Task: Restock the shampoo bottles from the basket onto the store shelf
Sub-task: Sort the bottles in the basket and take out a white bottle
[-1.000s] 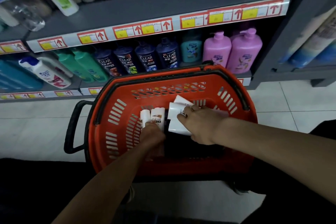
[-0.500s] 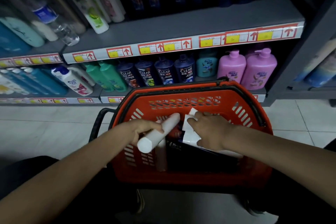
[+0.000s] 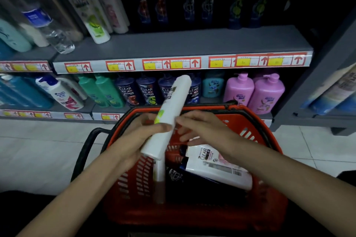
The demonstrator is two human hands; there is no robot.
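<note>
Since half a second ago the white shampoo bottle (image 3: 167, 116) has come up out of the orange basket (image 3: 269, 140) and now slants above its far rim, cap end toward one o'clock, base toward seven, while my view has tipped up to take in more of the shelf. From the head camera, the only view I have, my left hand (image 3: 141, 132) is wrapped round the lower half of that bottle, fingers closed on it. My right hand (image 3: 200, 131) sits just beside it at three o'clock, fingers spread and loosely curled, holding nothing; whether the fingertips touch the bottle I cannot tell through the blur. Below, at five o'clock, a white CLEAR bottle (image 3: 215, 165) lies flat on dark bottles in the basket, and another white bottle (image 3: 159, 171) stands against the left wall. The grey upper shelf (image 3: 183, 44) runs across at twelve o'clock, with pale bottles at eleven and dark CLEAR ones behind. My worry: I grip low on a smooth, long bottle, so it could pivot or slide out of my palm as I swing it up. Its raised cap end might also clip the price strip (image 3: 173, 63), or knock the leaning white-and-green bottle (image 3: 94, 25) at eleven o'clock, toppling its neighbours.
</note>
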